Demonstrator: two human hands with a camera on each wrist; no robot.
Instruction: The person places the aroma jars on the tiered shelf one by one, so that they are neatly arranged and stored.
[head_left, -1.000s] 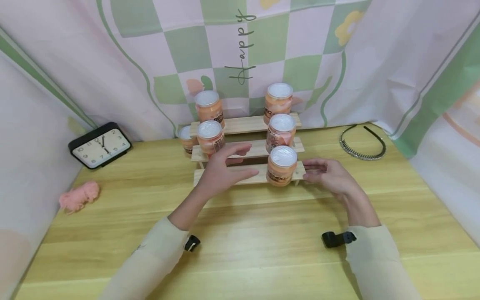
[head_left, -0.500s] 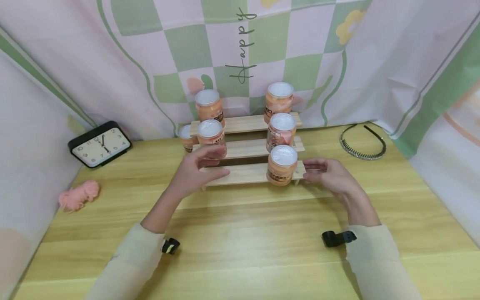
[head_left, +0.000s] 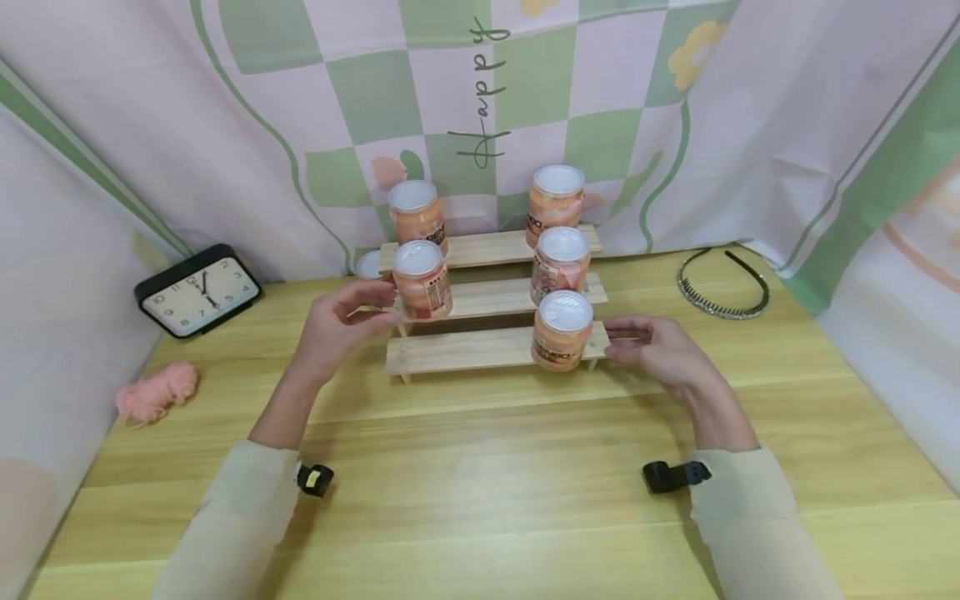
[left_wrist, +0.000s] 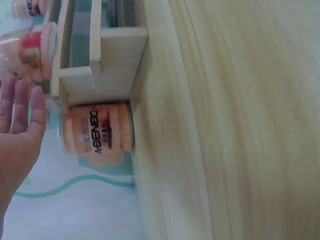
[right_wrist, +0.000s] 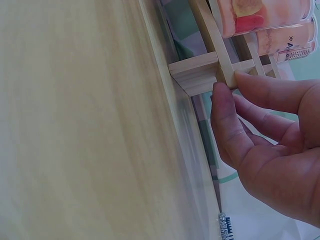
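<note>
A three-step wooden shelf (head_left: 465, 350) stands on the table against the curtain. My right hand (head_left: 660, 354) pinches the right end of its lowest board between thumb and finger, as the right wrist view shows. My left hand (head_left: 337, 325) is left of the middle step, fingers fairly straight, beside the middle-left jar (head_left: 422, 283); whether it touches is unclear. Peach-coloured jars with pale lids stand on the shelf: lower right (head_left: 561, 333), middle right (head_left: 559, 267), top right (head_left: 555, 207) and top left (head_left: 417, 218). Another jar (left_wrist: 97, 129) stands on the table behind the shelf's left side, mostly hidden in the head view.
A black-framed clock (head_left: 198, 292) and a pink yarn bundle (head_left: 157, 392) lie to the left. A dark toothed headband (head_left: 723, 308) lies at the back right. Behind everything hangs a checked curtain (head_left: 525, 75). The wooden table (head_left: 487, 483) stretches in front of the shelf.
My left hand has moved left, from above the lowest step to the shelf's left side. My right hand stays at the lowest board's right end. The jars have not moved.
</note>
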